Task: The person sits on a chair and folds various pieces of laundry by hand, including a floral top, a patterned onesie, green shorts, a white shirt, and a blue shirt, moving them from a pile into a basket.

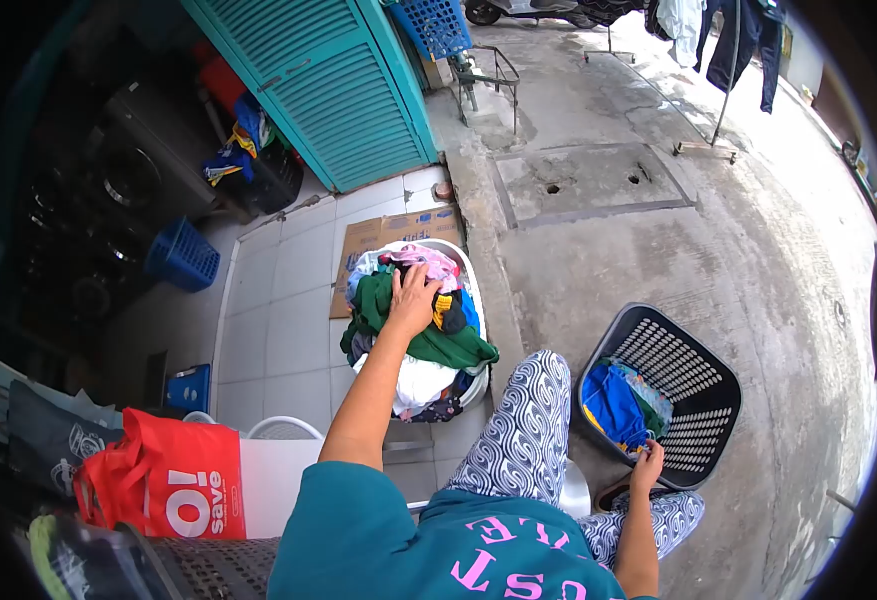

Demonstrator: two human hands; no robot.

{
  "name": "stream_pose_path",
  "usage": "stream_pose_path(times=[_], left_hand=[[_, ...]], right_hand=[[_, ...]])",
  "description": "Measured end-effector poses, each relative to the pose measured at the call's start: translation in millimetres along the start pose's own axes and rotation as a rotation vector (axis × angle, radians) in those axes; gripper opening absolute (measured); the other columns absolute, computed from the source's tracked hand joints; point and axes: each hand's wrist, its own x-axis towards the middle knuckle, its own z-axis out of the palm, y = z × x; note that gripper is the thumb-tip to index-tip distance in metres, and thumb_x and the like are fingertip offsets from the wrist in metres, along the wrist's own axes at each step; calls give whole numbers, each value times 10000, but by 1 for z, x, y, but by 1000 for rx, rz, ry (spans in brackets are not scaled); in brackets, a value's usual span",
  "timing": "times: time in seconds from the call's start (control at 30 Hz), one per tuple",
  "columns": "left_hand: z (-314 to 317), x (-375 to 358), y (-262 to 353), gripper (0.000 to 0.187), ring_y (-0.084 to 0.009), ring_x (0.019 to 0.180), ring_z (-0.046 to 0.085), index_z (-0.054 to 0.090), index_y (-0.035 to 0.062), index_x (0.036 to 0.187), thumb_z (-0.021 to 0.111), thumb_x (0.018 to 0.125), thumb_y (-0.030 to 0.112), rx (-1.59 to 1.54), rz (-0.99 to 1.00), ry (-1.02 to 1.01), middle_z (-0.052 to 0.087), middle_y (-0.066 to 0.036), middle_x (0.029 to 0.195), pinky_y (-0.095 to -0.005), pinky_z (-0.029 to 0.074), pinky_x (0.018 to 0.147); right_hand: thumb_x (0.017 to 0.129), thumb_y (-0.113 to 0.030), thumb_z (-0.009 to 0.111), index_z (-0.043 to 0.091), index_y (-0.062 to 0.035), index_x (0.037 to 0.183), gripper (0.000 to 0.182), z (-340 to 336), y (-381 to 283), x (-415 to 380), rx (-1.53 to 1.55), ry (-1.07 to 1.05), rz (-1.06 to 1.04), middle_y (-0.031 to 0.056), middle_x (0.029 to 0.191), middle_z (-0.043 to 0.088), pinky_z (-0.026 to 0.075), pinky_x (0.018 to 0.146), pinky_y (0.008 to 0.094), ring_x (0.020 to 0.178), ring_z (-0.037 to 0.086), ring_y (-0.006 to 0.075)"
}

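Observation:
My left hand (pixel 415 297) rests on the heap of clothes in a white basket (pixel 475 285), its fingers spread over the cloth. Under and around it lie a dark green garment (pixel 468 345), a pink patterned garment (pixel 436 262) and a white garment (pixel 420 383). My right hand (pixel 647 468) is at the near rim of a dark grey laundry basket (pixel 693 375), its fingers closed on the edge of a blue garment (pixel 613 402). That garment lies inside the basket beside a green and a light patterned cloth.
Flattened cardboard (pixel 358 238) lies under the white basket on the tiles. A red shopping bag (pixel 173 475) stands on the left, near a blue basket (pixel 184 254). A teal louvred door (pixel 333 100) stands ahead. Clothes hang on a rack (pixel 718 110) at the upper right.

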Motion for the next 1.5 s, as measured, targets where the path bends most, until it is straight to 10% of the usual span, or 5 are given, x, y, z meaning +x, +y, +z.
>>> stream_pose_path(times=[0.37, 0.53, 0.77, 1.37, 1.5], left_hand=[[15, 64, -21, 197, -269, 1018, 523, 559, 111, 957, 577, 778, 193, -32, -161, -345, 568, -103, 1038, -392, 399, 833], [7, 69, -57, 119, -90, 667, 385, 427, 86, 804, 519, 793, 10, -1249, -663, 421, 425, -1, 730, -225, 339, 605], [-132, 98, -42, 376, -146, 992, 482, 339, 43, 1183, 496, 843, 3, -1509, -328, 913, 481, -105, 1112, -262, 361, 881], [-215, 52, 110, 498, -245, 989, 495, 360, -41, 1239, 531, 833, 189, -2613, 582, -413, 466, -154, 1184, -451, 417, 873], [-138, 8, 77, 338, -210, 928, 540, 439, 20, 1154, 449, 841, 148, -2185, -227, -374, 518, -115, 1068, -336, 417, 868]], right_hand=[[723, 73, 474, 551, 3, 908, 212, -5, -9, -2, 78, 53, 58, 111, 843, 538, 431, 693, 306, 734, 525, 221], [738, 70, 458, 555, 7, 903, 201, -7, -9, 1, 129, 69, 89, 107, 849, 551, 430, 700, 296, 750, 531, 219], [776, 48, 441, 554, 5, 923, 191, -7, -27, 22, 245, 180, 93, 106, 882, 557, 426, 739, 307, 818, 547, 231], [887, -549, 302, 389, -84, 1266, 606, -35, -193, 81, 1362, -379, 448, 89, 1198, 495, 340, 897, 351, 1075, 456, 200], [876, -497, 378, 395, -106, 1240, 534, -33, -154, 54, 1299, -636, 658, 70, 1132, 520, 424, 790, 352, 990, 484, 180]])
